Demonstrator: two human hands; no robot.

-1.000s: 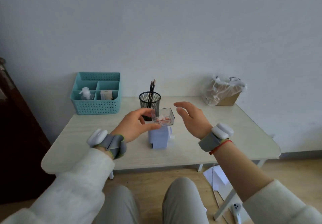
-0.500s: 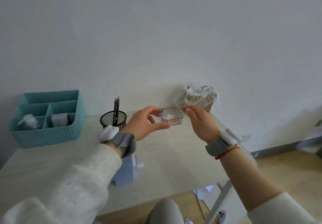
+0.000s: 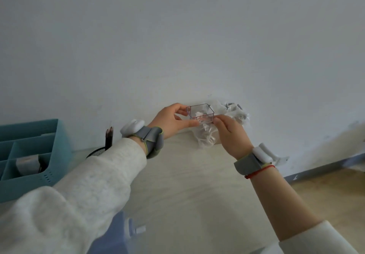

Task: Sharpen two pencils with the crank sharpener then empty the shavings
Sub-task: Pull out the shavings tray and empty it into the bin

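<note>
A small clear shavings tray (image 3: 200,113) with pale shavings inside is held upright in the air between both hands. My left hand (image 3: 171,122) pinches its left side and my right hand (image 3: 231,135) grips its right front corner. The tray hangs just over a bin lined with a crumpled white plastic bag (image 3: 209,135) at the table's far edge by the wall. The pale blue crank sharpener (image 3: 120,234) stands at the near edge, partly behind my left sleeve. Two dark pencils (image 3: 109,137) stick up from a black mesh cup (image 3: 97,152).
A teal compartment organiser (image 3: 29,155) with small items sits at the left. The light wooden table (image 3: 187,184) runs up to the white wall. Wooden floor shows at the right beyond the table edge.
Both hands carried the tray away from the sharpener, right and toward the wall, to just above the lined bin. My right hand went from open beside the tray to gripping it.
</note>
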